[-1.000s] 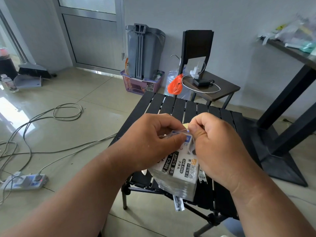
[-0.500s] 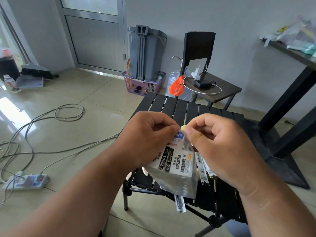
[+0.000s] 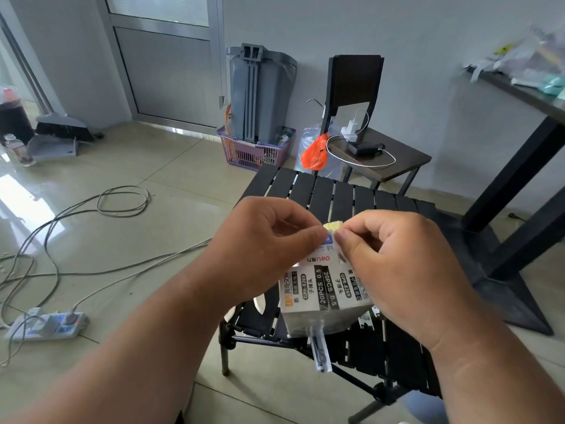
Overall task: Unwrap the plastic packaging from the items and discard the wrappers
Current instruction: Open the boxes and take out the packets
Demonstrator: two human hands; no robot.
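Note:
A plastic-wrapped bundle of white pen-refill boxes, printed with black "20PCS 0.5" labels, hangs in the air above the black slatted table. My left hand pinches the clear wrapper at the bundle's top left. My right hand pinches the top right of the wrapper. The thumbs almost meet, with a small yellowish tab showing between them. One thin wrapped refill sticks out below the bundle.
A dark chair with a charger and white cable stands behind the table, an orange bag beside it. A grey bin sits in a purple basket. Cables and a power strip lie on the floor at left. A tall black table is at right.
The bundle has tilted so its labelled face turns more toward me, and both hands have shifted slightly on the wrapper's top edge. A yellowish tab now shows between the thumbs.

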